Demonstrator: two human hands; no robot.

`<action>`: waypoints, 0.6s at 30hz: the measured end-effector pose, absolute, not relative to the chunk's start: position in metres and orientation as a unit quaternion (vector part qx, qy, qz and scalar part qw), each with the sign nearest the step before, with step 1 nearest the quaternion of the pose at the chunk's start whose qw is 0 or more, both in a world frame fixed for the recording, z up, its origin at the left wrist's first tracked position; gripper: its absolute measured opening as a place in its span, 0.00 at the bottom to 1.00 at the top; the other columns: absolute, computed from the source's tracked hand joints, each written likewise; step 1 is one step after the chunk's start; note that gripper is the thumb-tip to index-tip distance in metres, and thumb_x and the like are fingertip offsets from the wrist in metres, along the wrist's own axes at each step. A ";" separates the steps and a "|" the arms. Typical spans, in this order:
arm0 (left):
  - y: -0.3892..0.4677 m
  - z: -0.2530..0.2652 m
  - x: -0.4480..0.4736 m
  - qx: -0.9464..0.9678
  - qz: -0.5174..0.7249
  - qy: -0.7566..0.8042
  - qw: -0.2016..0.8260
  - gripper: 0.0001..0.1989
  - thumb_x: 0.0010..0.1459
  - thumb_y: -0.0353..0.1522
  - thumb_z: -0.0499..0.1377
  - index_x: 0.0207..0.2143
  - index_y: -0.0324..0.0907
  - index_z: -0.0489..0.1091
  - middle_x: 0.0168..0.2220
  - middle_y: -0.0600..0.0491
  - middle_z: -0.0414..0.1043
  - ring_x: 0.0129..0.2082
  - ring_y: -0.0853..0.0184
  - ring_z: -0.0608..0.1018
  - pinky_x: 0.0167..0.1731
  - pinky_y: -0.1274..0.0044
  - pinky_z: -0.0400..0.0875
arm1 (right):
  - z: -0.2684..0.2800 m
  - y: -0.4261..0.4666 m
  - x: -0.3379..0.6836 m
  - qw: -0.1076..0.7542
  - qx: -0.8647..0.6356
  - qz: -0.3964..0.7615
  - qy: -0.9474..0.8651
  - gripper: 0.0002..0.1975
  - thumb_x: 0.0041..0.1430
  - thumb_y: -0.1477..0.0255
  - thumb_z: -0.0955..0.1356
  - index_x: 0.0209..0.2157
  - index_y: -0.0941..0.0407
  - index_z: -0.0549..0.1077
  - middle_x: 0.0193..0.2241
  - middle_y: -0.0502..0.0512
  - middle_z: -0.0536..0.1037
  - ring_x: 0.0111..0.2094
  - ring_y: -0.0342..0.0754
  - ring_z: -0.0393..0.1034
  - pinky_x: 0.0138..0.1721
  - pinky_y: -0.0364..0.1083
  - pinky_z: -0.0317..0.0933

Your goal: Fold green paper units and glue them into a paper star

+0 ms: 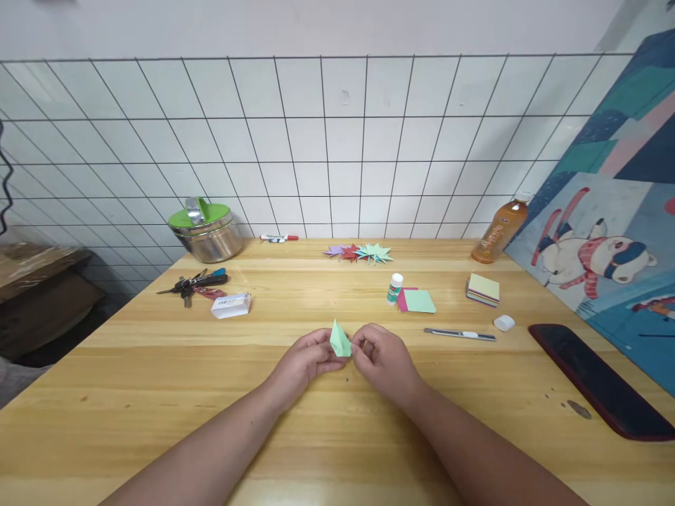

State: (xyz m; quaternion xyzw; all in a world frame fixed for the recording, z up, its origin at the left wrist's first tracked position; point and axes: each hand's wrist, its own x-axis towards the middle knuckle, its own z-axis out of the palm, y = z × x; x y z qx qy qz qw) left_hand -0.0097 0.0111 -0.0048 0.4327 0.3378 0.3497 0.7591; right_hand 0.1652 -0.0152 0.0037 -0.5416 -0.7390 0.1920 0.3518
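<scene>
A small piece of folded light green paper (340, 342) is held up between my two hands above the front middle of the table. My left hand (311, 355) closes its fingers on the paper's left side, with the fingertips partly hidden behind it. On the other side, my right hand (384, 357) pinches the lower right corner between thumb and curled forefinger. The paper's pointed tip stands upward. Beyond my hands are a glue stick (394, 289) standing upright and a light green paper square (420, 301) lying over a magenta one.
Folded paper stars (373, 253) lie near the tiled wall. A utility knife (460, 334), an eraser (504, 322), a paper stack (483, 289), a bottle (500, 228) and a dark long pad (601, 379) are right. Left are keys (194, 284), a white box (230, 306) and a lidded pot (211, 235).
</scene>
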 end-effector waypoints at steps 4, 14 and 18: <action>0.007 -0.002 -0.010 0.385 0.339 0.283 0.810 0.20 0.49 0.29 0.56 0.46 0.37 0.68 0.43 0.43 0.72 0.43 0.59 0.74 0.44 0.69 0.65 | 0.006 -0.018 0.166 0.304 -0.539 0.111 -0.778 0.02 0.52 0.75 0.63 0.28 0.54 0.67 0.27 0.48 0.70 0.26 0.41 0.63 0.26 0.39 0.51; 0.004 0.000 -0.008 0.360 0.323 0.311 0.818 0.15 0.50 0.32 0.59 0.42 0.38 0.70 0.39 0.45 0.75 0.36 0.62 0.78 0.38 0.74 0.69 | 0.007 -0.020 0.167 0.244 -0.563 0.012 -0.790 0.04 0.56 0.72 0.62 0.29 0.54 0.68 0.27 0.50 0.71 0.28 0.43 0.64 0.25 0.41 0.47; 0.004 -0.002 -0.006 0.401 0.324 0.354 0.780 0.15 0.53 0.36 0.59 0.43 0.40 0.69 0.41 0.45 0.75 0.38 0.63 0.77 0.39 0.74 0.69 | 0.008 -0.021 0.166 0.251 -0.565 0.027 -0.785 0.05 0.56 0.72 0.62 0.29 0.54 0.68 0.28 0.51 0.72 0.28 0.43 0.65 0.25 0.41 0.48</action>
